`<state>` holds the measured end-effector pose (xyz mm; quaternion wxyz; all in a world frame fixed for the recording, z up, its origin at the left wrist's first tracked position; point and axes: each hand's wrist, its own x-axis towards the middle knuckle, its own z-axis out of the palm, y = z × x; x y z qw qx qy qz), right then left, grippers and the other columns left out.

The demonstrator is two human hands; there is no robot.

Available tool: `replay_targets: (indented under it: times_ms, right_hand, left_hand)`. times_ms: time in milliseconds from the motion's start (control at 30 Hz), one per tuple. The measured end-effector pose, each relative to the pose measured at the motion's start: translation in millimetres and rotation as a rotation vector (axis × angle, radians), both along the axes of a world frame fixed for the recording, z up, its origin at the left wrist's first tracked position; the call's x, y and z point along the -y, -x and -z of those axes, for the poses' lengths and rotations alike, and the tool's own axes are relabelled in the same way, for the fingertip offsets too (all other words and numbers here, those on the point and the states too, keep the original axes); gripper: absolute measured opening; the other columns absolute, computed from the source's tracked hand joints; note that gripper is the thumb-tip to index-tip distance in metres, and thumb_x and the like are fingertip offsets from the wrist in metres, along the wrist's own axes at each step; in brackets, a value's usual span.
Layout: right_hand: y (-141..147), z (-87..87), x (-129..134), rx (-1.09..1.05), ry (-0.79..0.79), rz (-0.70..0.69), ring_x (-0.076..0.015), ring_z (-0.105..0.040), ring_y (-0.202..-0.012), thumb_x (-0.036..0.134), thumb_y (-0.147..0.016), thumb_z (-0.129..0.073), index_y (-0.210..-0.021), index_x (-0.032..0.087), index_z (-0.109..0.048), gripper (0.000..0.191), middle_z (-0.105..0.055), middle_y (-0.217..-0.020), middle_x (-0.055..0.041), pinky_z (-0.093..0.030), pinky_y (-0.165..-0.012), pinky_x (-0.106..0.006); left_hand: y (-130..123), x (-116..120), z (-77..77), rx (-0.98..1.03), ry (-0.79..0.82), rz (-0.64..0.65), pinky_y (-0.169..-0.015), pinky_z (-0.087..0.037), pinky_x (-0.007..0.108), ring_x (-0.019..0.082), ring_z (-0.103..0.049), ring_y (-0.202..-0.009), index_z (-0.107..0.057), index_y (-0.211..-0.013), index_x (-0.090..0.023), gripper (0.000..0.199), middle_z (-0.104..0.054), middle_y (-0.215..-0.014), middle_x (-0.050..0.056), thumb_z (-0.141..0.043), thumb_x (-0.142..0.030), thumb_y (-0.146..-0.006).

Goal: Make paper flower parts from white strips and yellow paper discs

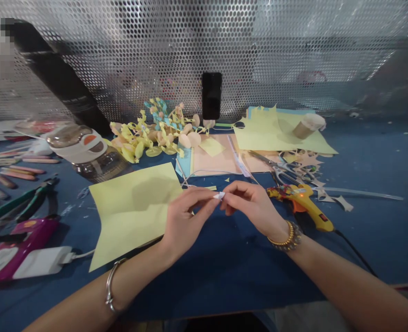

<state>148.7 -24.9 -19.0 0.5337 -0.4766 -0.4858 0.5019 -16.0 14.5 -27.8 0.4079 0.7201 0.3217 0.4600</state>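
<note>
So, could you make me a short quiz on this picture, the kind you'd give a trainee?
1. What is held at the fingertips of the left hand and right hand?
2. True or false: the yellow glue gun lies nearer the right hand than the left.
3. Which wrist wears the silver bangle: (a) left or (b) right?

Key: 1. A small white piece. 2. True. 3. (a).

White pc [219, 196] btwn fingertips [227, 198], too sm for ID
</note>
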Motion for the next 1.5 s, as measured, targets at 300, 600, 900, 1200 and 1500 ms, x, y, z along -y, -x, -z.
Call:
replay_targets:
  times_ms: [300,600,900,1200,1500]
  right_hand:
    - [3.0,-2.1,5.0,0.201,-0.161,0.215,-0.0114,-0.061,-0.061,0.022,-0.077,-0.068,-0.079,0.019,-0.066,0.004,-0.065,-0.073,0.0001,-0.050,-0.056,-0.025]
    - [4.7,-1.3,4.0,0.159,-0.128,0.178,-0.0122,-0.060,-0.063,0.026,-0.075,-0.071,-0.079,0.019,-0.071,0.008,-0.067,-0.076,-0.0018,-0.049,-0.056,-0.026]
    - [5.1,-7.0,2.9,0.080,-0.075,0.150,-0.0089,-0.054,-0.055,0.025,-0.074,-0.070,-0.068,0.019,-0.065,0.009,-0.063,-0.067,0.0012,-0.047,-0.053,-0.023]
    - [9.1,0.4,2.3,0.036,-0.066,0.153,-0.0088,-0.054,-0.052,0.026,-0.076,-0.069,-0.072,0.019,-0.064,0.009,-0.058,-0.058,0.0042,-0.047,-0.052,-0.022]
    - [9.8,-0.2,3.1,0.060,-0.059,0.182,-0.0098,-0.055,-0.053,0.027,-0.075,-0.069,-0.073,0.020,-0.064,0.009,-0.059,-0.059,0.0035,-0.049,-0.053,-0.024]
  left_hand:
    - [-0.8,-0.2,-2.7,0.063,0.271,-0.044,-0.064,-0.058,0.023,0.013,-0.068,-0.067,-0.070,-0.084,-0.021,0.007,-0.072,-0.072,0.000,-0.066,-0.027,-0.082]
    - [-1.7,1.1,-2.4,0.009,0.044,0.002,-0.068,-0.057,0.024,0.013,-0.065,-0.075,-0.069,-0.083,-0.021,0.006,-0.069,-0.083,0.002,-0.065,-0.017,-0.082]
    - [-2.4,3.6,-0.9,0.046,0.188,-0.030,-0.069,-0.058,0.024,0.013,-0.067,-0.074,-0.064,-0.084,-0.020,0.006,-0.069,-0.081,0.002,-0.067,-0.023,-0.080]
    - [-3.0,5.2,-0.6,0.117,0.113,-0.052,-0.065,-0.057,0.022,0.011,-0.069,-0.070,-0.057,-0.092,-0.022,0.014,-0.066,-0.082,-0.001,-0.065,-0.018,-0.082]
    - [-3.9,5.0,-1.7,0.075,0.100,-0.053,-0.068,-0.058,0.023,0.012,-0.069,-0.071,-0.065,-0.083,-0.020,0.004,-0.070,-0.080,0.000,-0.067,-0.019,-0.081]
